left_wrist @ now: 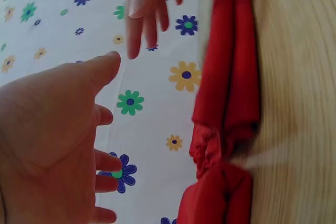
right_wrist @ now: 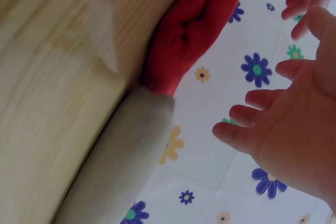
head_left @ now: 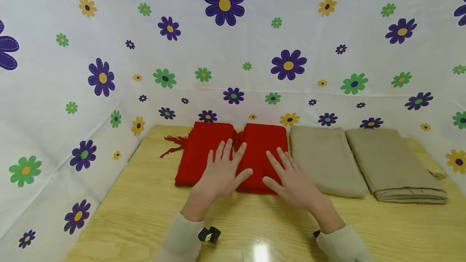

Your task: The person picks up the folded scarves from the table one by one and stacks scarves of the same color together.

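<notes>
Two folded red cloths lie side by side on the table, the left red cloth (head_left: 194,157) with fringe at its left edge, the right red cloth (head_left: 258,144) close beside it. My left hand (head_left: 220,173) is held over them with fingers spread, and the left wrist view shows a gap between that hand (left_wrist: 58,135) and the cloths. Over the right red cloth's near right part is my right hand (head_left: 293,181), its fingers straight and apart. In the right wrist view this hand (right_wrist: 289,108) also stands off from the fabric. Neither hand holds anything.
Two folded beige cloths lie to the right, one beige cloth (head_left: 324,161) beside the red pair and a thicker beige cloth (head_left: 393,161) at the far right. A white flower-printed sheet (head_left: 247,43) hangs behind and around the wooden table (head_left: 138,213).
</notes>
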A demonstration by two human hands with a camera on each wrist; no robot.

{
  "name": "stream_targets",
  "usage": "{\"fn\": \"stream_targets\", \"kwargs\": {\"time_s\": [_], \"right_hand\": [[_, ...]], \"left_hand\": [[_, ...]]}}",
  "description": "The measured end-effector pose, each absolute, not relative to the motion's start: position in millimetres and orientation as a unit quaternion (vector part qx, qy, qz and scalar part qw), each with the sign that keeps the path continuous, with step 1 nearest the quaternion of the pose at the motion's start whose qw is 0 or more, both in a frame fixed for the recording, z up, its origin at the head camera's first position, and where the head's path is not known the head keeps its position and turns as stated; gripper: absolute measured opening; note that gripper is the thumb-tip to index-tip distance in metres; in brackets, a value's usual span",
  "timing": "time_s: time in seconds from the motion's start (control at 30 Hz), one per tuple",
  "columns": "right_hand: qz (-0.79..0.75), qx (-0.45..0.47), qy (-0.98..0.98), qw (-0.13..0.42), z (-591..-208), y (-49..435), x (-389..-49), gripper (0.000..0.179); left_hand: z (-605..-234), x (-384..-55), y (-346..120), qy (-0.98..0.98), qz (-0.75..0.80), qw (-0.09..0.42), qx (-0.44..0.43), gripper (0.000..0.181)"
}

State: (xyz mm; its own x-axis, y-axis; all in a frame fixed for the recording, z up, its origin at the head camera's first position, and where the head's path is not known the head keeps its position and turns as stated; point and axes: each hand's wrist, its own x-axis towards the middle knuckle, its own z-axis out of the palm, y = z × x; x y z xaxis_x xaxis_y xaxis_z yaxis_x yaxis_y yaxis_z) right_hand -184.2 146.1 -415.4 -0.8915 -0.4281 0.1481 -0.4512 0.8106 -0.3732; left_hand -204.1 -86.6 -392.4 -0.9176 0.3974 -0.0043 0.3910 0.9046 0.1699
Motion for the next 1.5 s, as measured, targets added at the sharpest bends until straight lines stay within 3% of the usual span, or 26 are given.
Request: {"fn": "stream_targets", "kwargs": {"time_s": [0.3, 0.77, 1.0, 1.5], "right_hand": [[0.286, 0.250, -0.924, -0.048, -410, 109, -204, 0.081], [0.561, 0.164, -0.804, -0.108, -413, 67, -246, 0.069], [0.603, 0.120, -0.775, -0.146, -419, 53, -246, 0.069], [0.625, 0.069, -0.763, -0.150, -427, 24, -243, 0.062]], "left_hand": [[-385, -212, -132, 0.975, 0.069, 0.016, 0.211, 0.073], [-409, -243, -205, 0.975, 0.198, 0.014, 0.098, 0.069], [-419, -244, -210, 0.958, 0.272, 0.052, 0.074, 0.067], [-425, -252, -210, 0.930, 0.361, 0.058, 0.040, 0.055]]}}
